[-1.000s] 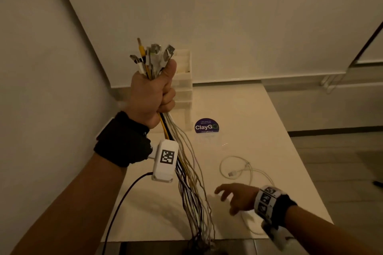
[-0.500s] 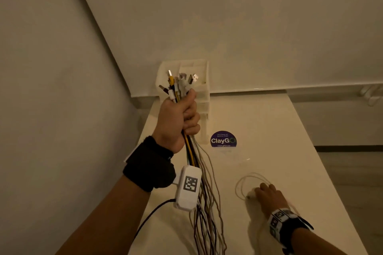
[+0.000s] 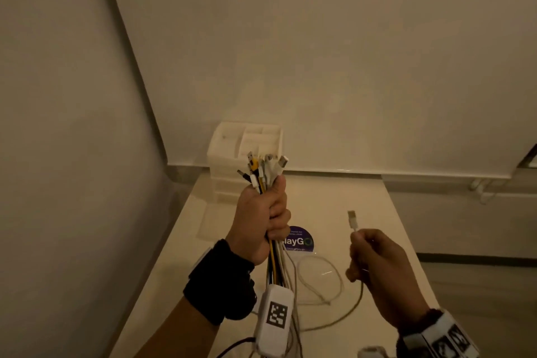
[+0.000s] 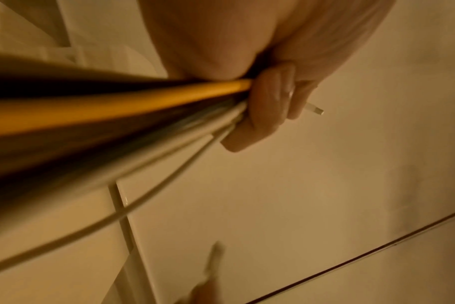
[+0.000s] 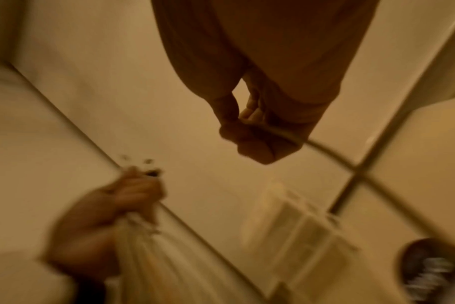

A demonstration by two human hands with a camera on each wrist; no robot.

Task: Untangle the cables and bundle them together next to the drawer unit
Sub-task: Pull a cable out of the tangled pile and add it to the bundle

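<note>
Currently, the right hand is pinching a thin white cable just below its plug, fingers curled round it, while its slack is lying looped on the pale tabletop. The left hand is clenching a mixed bundle of white, yellow and black cables upright, in front of the white plastic drawer unit. Risk: the trailing loop may snag or knot when lifted, and loosening the fist to admit it could spill the bundle.

Yellow cable, purple sticker
</note>
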